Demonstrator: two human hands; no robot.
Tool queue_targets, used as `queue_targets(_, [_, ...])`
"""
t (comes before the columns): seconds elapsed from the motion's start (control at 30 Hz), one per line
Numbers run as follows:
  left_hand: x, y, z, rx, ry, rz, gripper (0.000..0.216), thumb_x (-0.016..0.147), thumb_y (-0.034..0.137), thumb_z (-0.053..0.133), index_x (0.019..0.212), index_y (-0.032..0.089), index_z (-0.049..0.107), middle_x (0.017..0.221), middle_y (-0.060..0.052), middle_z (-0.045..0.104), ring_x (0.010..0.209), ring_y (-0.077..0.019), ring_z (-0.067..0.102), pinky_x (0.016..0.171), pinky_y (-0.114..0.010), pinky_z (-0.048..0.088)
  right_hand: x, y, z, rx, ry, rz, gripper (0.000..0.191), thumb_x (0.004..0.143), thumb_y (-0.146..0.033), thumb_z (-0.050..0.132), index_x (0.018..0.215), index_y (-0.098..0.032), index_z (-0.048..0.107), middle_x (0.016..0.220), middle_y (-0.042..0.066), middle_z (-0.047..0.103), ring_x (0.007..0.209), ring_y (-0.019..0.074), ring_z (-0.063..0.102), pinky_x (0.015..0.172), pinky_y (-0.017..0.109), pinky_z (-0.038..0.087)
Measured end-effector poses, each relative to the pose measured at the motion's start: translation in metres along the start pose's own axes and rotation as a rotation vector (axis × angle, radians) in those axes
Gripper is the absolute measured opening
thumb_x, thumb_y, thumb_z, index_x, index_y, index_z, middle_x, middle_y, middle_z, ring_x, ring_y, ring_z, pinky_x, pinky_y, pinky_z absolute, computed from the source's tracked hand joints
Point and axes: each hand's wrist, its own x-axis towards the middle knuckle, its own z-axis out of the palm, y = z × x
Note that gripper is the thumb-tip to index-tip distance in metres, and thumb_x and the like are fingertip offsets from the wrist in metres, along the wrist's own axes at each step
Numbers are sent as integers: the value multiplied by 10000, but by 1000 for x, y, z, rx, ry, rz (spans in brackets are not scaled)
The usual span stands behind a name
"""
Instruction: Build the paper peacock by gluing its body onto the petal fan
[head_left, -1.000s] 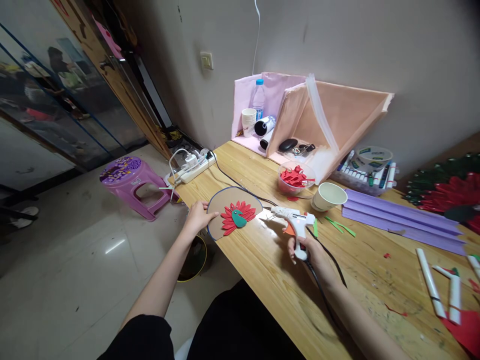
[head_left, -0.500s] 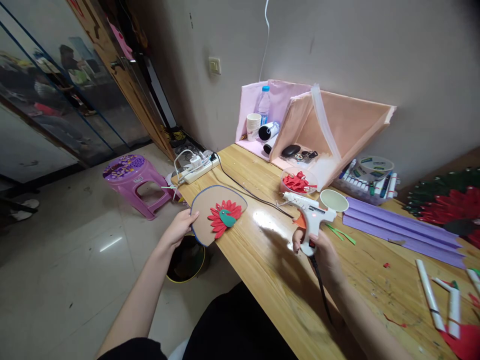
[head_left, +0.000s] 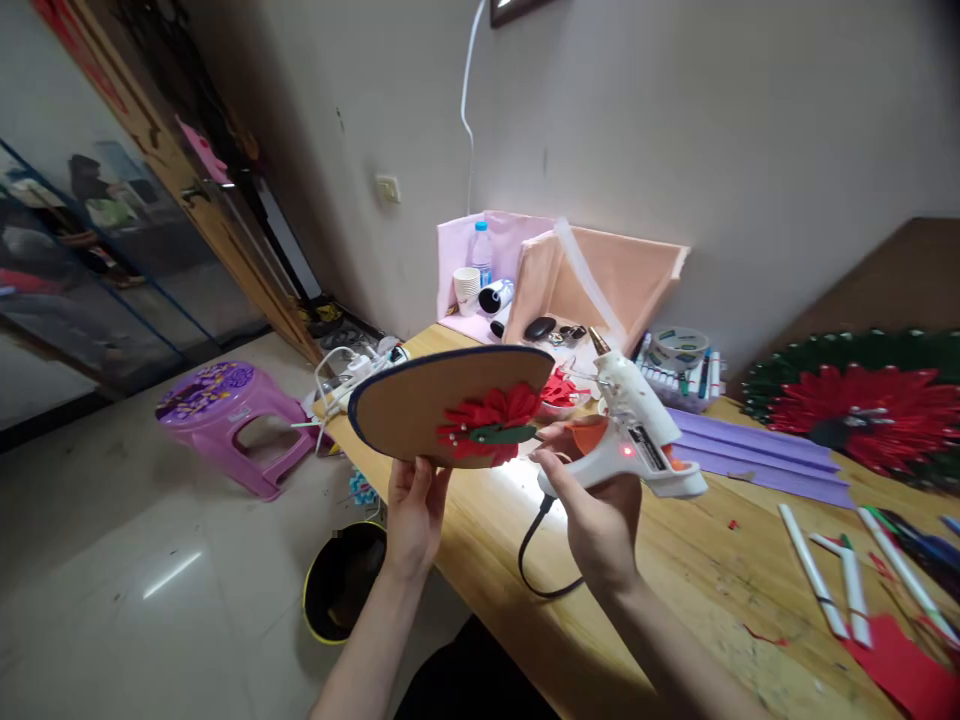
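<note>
My left hand (head_left: 415,510) grips the near edge of a brown cardboard fan shape (head_left: 435,400) with a dark blue rim, held up almost flat above the table edge. On it sits a red petal flower with a green piece (head_left: 491,425). My right hand (head_left: 596,510) is closed around the handle of a white hot glue gun (head_left: 637,435), raised off the table with its brass nozzle pointing up and away. A red light glows on the gun's side. Its black cord (head_left: 536,570) loops down to the wooden table (head_left: 675,590).
Behind stand pink and peach fabric boxes (head_left: 600,275), a bowl of red petals (head_left: 559,390), a marker set (head_left: 679,370), purple paper strips (head_left: 757,455) and a red-green fan (head_left: 862,405). White paper rolls (head_left: 825,570) lie right. A purple stool (head_left: 217,415), bin (head_left: 345,590) and power strip (head_left: 360,365) sit left.
My left hand lifted the cardboard fan off the table and tilted it nearly flat at chest height. My right hand raised the glue gun and turned its nozzle upward. The view swung up.
</note>
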Motion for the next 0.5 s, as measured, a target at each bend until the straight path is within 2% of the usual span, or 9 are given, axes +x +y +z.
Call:
queue_targets(0.17, [5, -13, 7, 31, -75, -43, 297, 776, 335, 679, 1068, 343, 628, 1070, 40, 670, 944, -99, 615, 897, -258, 468, 6, -7, -10, -55, 92, -62, 171, 769, -250, 678, 921, -196, 620, 895, 28, 670, 812, 169, 631, 740, 301, 502])
queue_targets(0.33, [3, -16, 14, 94, -112, -93, 222, 785, 363, 661, 996, 297, 647, 1081, 7, 673, 967, -126, 613, 911, -282, 460, 14, -8, -16, -167, 48, 28, 142, 776, -327, 657, 766, -191, 617, 699, 15, 628, 682, 167, 600, 623, 272, 471])
queue_targets(0.5, [-4, -17, 19, 117, -99, -109, 203, 785, 374, 655, 960, 273, 633, 1108, -9, 670, 1003, -152, 611, 893, -297, 475, 19, -8, -17, -166, 33, 36, 161, 782, -343, 646, 740, -196, 594, 661, 1, 591, 623, 150, 565, 578, 255, 437])
